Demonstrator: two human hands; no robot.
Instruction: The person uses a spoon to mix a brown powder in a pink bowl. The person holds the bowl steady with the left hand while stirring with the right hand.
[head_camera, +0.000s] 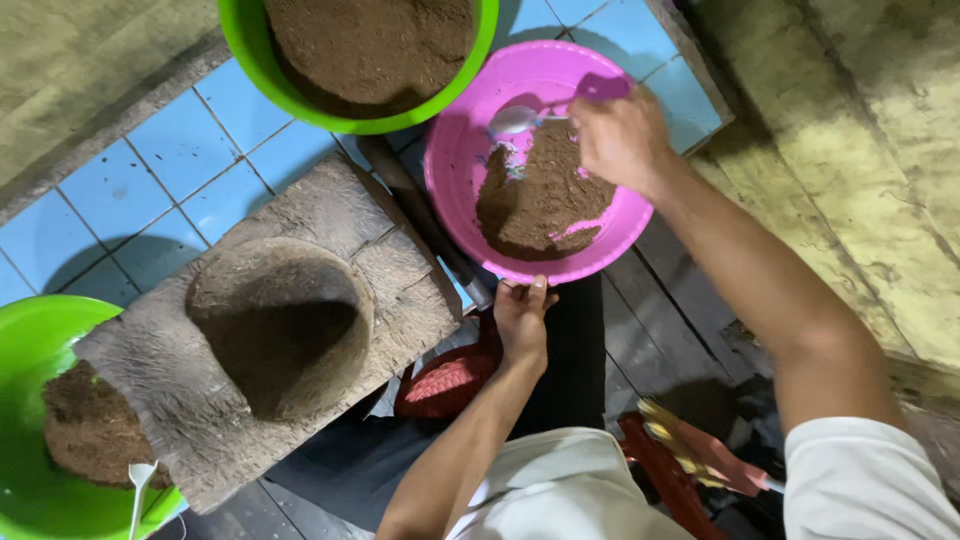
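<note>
Over blue tiles, right hand (622, 135) pinches a spoon (530, 117); left hand (523, 322) grips the pink bowl (455, 160).

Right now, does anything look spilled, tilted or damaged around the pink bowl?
Nothing looks spilled. The pink bowl seems tipped toward the person, brown powder heaped low; the left hand grips its rim, the right hand holds a spoon.

Around my round pink plastic basin (455, 160), room is tight: the round green plastic basin of brown powder (300, 95) crowds its far left rim, and the grey stone block with a hollowed bowl (270, 330) stands just to its left. To its right, bare wooden boards (850, 150) leave my hand an open path.
</note>
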